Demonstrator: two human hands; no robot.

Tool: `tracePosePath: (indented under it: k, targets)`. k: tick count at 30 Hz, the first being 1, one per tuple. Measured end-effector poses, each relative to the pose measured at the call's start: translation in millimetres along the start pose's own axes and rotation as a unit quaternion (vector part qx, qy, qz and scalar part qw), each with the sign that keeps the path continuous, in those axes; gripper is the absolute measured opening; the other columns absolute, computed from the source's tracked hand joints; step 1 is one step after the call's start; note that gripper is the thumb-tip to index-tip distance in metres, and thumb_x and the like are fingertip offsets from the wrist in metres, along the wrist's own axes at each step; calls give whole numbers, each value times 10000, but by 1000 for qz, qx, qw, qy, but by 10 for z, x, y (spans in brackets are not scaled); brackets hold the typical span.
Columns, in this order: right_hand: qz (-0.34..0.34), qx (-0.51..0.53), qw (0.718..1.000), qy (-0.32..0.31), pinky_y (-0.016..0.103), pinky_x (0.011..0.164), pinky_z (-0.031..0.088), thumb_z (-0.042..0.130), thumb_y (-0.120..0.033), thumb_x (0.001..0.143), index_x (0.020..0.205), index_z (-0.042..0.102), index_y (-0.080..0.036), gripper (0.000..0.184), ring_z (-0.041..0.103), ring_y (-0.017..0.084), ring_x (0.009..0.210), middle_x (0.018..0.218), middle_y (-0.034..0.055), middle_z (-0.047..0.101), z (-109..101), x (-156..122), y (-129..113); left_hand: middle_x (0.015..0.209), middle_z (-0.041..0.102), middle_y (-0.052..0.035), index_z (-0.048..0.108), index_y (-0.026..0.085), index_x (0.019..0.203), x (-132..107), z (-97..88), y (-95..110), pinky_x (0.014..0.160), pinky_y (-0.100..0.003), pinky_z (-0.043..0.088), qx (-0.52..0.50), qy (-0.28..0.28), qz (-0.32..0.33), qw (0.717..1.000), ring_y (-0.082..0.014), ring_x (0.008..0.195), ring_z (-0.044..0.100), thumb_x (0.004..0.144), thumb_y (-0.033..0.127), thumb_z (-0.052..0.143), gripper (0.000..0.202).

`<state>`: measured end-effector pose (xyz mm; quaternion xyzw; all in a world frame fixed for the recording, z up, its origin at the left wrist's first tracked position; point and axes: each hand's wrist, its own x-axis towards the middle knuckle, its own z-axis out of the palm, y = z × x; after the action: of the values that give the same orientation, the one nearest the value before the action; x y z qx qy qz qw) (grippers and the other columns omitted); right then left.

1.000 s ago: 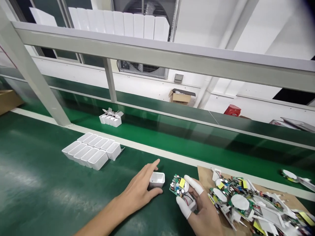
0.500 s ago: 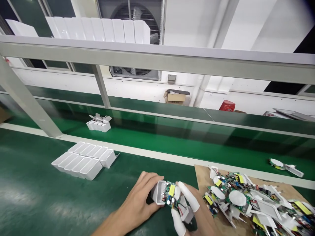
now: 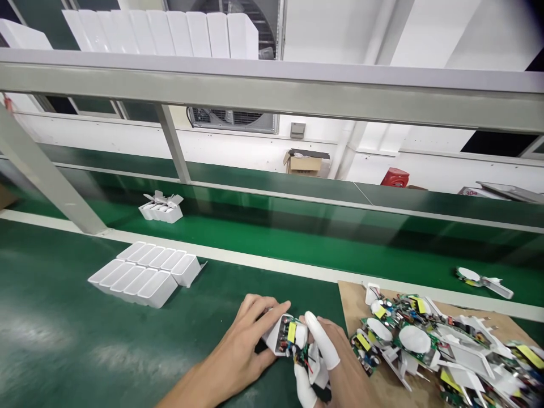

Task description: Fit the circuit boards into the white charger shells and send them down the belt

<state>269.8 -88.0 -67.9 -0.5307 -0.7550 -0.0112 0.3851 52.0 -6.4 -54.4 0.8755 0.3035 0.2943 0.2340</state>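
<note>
Between my hands is a white plastic housing [image 3: 272, 339] with a circuit board [image 3: 290, 334] partly inside its open end. My left hand [image 3: 242, 343] wraps round the housing from the left, thumb below and fingers above. My right hand [image 3: 329, 351], with white finger cots on thumb and forefinger, pinches the board's outer end. A white cover piece [image 3: 315, 365] on red and black wires sits in the right hand too, partly hidden by the fingers. The board carries a yellow-labelled part and a round white pad.
To the right, a cardboard sheet [image 3: 352, 309] bears a heap of circuit boards [image 3: 414, 340] with white covers. White empty housings [image 3: 144, 275] stand in rows at left. The green conveyor belt [image 3: 297, 238] behind carries a group of housings [image 3: 161, 209] and one board [image 3: 470, 276]. A metal shelf beam [image 3: 272, 90] crosses above.
The circuit board has gone deeper into the housing, pushed leftward by my right hand. My left fingers have shifted over the housing's top edge. The view has tilted slightly down.
</note>
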Motion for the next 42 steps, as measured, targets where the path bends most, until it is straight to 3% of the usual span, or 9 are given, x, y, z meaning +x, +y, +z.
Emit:
tracePosePath:
  k: [7, 18, 23, 29, 42]
  targets:
    - [-8, -4, 1000, -12, 544, 992, 609, 491, -56, 876, 1667, 209, -231, 858, 654, 370, 1266, 1343, 156, 676, 45, -49, 48, 1396, 550, -95, 386, 356, 1610, 6, -12, 34, 1088, -465, 517, 1, -17, -3, 1000, -288, 1238, 496, 966, 46, 642, 759]
    - [-6, -10, 1000, 8, 505, 955, 627, 482, -81, 933, 1634, 294, -197, 735, 667, 330, 1192, 1201, 142, 702, -28, 21, -28, 1395, 519, -88, 384, 329, 1598, 2, -9, 39, 1095, -424, 490, -1, -41, -20, 999, -272, 1244, 455, 994, 66, 665, 717]
    - [-62, -25, 998, 7, 482, 936, 651, 534, -88, 926, 1627, 319, -116, 734, 678, 322, 1171, 1186, 160, 707, -75, 51, 37, 1398, 513, -89, 385, 315, 1600, -3, 0, 39, 1099, -416, 483, -5, -46, -22, 999, -269, 1260, 441, 986, 43, 670, 729]
    - [-80, -35, 996, 8, 462, 924, 659, 538, -73, 917, 1625, 316, -92, 742, 676, 318, 1173, 1226, 174, 696, -109, 79, 50, 1398, 511, -91, 392, 316, 1593, 3, -4, 35, 1087, -418, 487, -6, -50, -23, 998, -275, 1249, 439, 990, 70, 682, 713]
    - [-41, 1, 998, 42, 490, 981, 614, 483, -85, 957, 1608, 368, -142, 664, 640, 314, 1192, 1239, 155, 682, -12, 18, -12, 1392, 513, -93, 378, 328, 1598, 12, -3, 37, 1080, -422, 488, -9, -49, -21, 999, -277, 1239, 447, 1007, 97, 673, 699]
